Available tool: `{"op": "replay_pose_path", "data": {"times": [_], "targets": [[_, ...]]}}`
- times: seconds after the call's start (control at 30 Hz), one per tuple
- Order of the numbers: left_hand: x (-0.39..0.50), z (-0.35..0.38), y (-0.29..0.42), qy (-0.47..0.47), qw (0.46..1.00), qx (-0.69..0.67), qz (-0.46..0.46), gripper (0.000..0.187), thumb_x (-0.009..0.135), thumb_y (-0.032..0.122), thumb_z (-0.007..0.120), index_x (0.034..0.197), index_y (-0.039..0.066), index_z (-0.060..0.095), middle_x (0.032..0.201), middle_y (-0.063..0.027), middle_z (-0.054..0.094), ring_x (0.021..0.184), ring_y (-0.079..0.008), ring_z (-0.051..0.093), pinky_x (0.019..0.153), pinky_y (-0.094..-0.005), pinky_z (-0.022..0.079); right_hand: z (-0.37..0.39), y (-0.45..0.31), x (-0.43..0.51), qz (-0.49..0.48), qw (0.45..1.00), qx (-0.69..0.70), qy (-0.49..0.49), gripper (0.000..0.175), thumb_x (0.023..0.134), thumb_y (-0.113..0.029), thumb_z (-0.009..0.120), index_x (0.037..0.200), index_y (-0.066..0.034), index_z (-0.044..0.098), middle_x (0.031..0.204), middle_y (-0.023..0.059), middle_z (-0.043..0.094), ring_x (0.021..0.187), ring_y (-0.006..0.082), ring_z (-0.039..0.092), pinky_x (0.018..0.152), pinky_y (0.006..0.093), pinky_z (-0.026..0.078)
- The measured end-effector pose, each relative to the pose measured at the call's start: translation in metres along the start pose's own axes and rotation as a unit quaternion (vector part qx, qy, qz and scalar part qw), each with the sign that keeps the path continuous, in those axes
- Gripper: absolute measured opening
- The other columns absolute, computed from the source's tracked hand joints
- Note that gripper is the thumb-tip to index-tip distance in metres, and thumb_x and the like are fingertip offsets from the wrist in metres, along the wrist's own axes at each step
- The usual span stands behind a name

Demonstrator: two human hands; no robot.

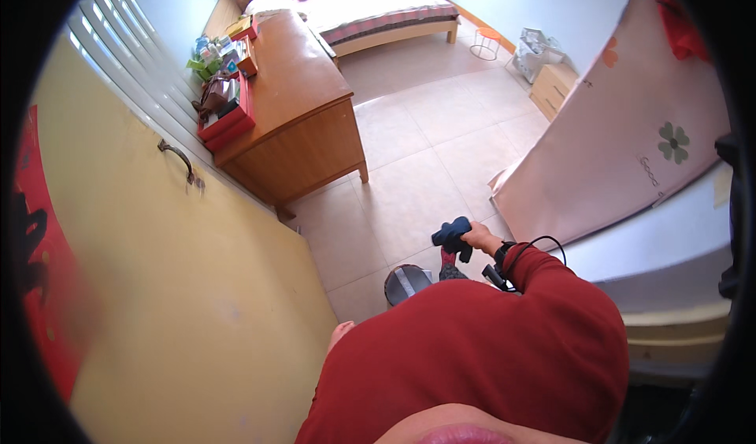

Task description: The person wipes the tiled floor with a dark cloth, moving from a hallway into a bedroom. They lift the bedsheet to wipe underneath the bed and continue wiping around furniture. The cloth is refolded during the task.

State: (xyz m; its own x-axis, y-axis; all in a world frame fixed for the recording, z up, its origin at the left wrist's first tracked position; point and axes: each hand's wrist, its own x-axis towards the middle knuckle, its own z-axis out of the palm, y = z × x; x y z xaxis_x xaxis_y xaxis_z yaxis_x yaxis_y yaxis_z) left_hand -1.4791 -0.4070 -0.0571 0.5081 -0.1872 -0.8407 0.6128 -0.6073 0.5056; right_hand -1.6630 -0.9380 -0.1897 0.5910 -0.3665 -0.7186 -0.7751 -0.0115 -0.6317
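My right hand [481, 237] holds a bunched dark blue cloth [453, 231] out in front of me, above the tiled floor. Its folds hang loose, and I cannot tell what kind of garment it is. My left hand [341, 333] shows only in part at my left side, near the edge of a yellow door [236, 278]. The red sleeve and body hide most of it, so its fingers are unclear. Below the cloth, a foot in a red patterned sock [447, 258] is partly visible. Beside that foot stands a round grey-topped object [407, 284], partly covered by my body.
A wooden desk [289, 78] with red boxes [230, 116] stands ahead on the left. Beyond it is a bed [384, 7]. An orange-topped stool [488, 33] and a small drawer unit [554, 90] line the right wall. A pink curtain [602, 131] hangs close on my right.
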Motion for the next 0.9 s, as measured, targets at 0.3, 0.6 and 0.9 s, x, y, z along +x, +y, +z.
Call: {"op": "replay_pose_path", "data": {"times": [0.3,0.6,0.9], "targets": [[-0.029,-0.028,0.050,0.129,0.987,0.091,-0.027,0.031,0.094,0.019,0.061,0.117,-0.001,0.057,0.096,-0.0072,0.066,0.085,-0.0151,0.063,0.079,-0.0299,0.052,0.002,0.004,0.031,0.059,0.995,0.049,-0.058,0.050,0.071,-0.028,0.069,0.109,0.0039,0.063,0.093,0.0228,0.069,0.083,0.0315,0.069,0.071,0.0382,0.055],[-0.022,-0.036,0.141,0.069,0.987,0.145,-0.003,0.033,0.094,0.019,0.062,0.120,-0.001,0.055,0.098,-0.0078,0.065,0.087,-0.0154,0.063,0.079,-0.0299,0.052,0.006,0.009,0.021,0.057,0.997,0.020,-0.040,0.039,0.069,-0.028,0.069,0.097,-0.0011,0.070,0.097,0.0248,0.068,0.093,0.0375,0.067,0.082,0.0412,0.053],[0.001,0.049,0.229,0.061,0.988,0.133,-0.044,0.043,0.092,0.021,0.063,0.125,-0.002,0.050,0.102,-0.0097,0.065,0.091,-0.0160,0.063,0.078,-0.0299,0.052,-0.029,0.061,0.026,0.142,0.989,0.035,0.000,0.050,0.070,-0.024,0.067,0.112,0.0012,0.062,0.104,0.0233,0.067,0.100,0.0364,0.065,0.087,0.0406,0.052]]}}
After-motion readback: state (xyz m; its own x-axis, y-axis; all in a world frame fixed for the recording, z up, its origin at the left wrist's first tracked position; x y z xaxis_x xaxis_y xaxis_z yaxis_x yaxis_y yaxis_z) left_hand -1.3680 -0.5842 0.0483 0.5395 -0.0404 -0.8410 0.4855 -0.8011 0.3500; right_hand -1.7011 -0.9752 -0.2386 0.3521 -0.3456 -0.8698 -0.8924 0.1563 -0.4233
